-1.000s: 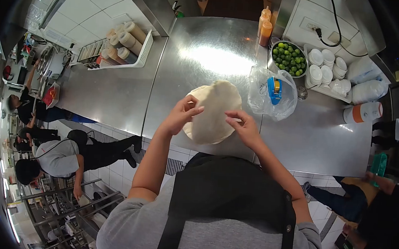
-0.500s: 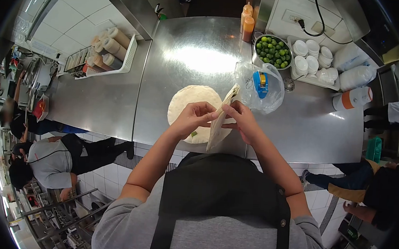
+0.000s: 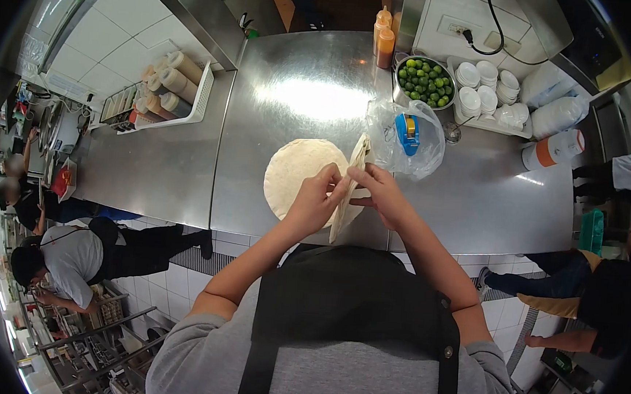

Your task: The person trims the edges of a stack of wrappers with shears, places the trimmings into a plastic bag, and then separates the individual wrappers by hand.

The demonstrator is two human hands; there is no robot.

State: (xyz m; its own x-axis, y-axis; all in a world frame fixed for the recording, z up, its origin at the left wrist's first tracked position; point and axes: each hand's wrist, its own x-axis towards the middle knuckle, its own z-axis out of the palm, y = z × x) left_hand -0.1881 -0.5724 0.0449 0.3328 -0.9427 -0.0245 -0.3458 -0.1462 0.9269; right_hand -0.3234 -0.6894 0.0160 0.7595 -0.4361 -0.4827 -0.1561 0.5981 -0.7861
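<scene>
A pale round tortilla (image 3: 293,172) lies flat on the steel counter (image 3: 257,83). Over its right side, a folded tortilla (image 3: 360,150) stands on edge, with some dark and green filling visible at its far end. My left hand (image 3: 319,197) pinches the fold's left side near the middle. On the other side, my right hand (image 3: 381,194) grips the same fold between thumb and fingers. Some fingertips are hidden behind the dough.
Just right of my hands, a blue tape dispenser (image 3: 408,134) rests on a clear plastic bag (image 3: 432,150). Further back are a bowl of limes (image 3: 424,80), sauce bottles (image 3: 386,48) and white cups (image 3: 468,101). A white bottle basket (image 3: 202,94) stands left. Co-workers are on both sides.
My left hand has shifted slightly and turned against the fold. A small green piece on the flat tortilla no longer shows. The co-worker at left has bent toward the rack.
</scene>
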